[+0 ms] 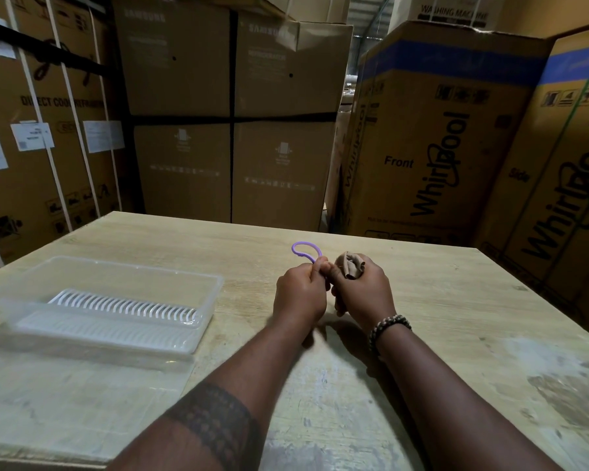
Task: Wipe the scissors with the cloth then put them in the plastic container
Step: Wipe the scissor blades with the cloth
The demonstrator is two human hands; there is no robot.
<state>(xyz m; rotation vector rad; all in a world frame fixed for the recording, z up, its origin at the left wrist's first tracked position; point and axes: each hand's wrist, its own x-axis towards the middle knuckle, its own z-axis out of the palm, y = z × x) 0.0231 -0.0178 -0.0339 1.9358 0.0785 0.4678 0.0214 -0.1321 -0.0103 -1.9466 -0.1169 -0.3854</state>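
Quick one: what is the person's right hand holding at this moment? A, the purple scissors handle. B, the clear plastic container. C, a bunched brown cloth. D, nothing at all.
C: the right hand, the one with the beaded bracelet, grips the bunched brown cloth, while the left hand holds the scissors by their purple handle.

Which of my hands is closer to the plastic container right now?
Left. The left hand, gripping the scissors, is right of the container; the right hand, holding the cloth, is even farther right.
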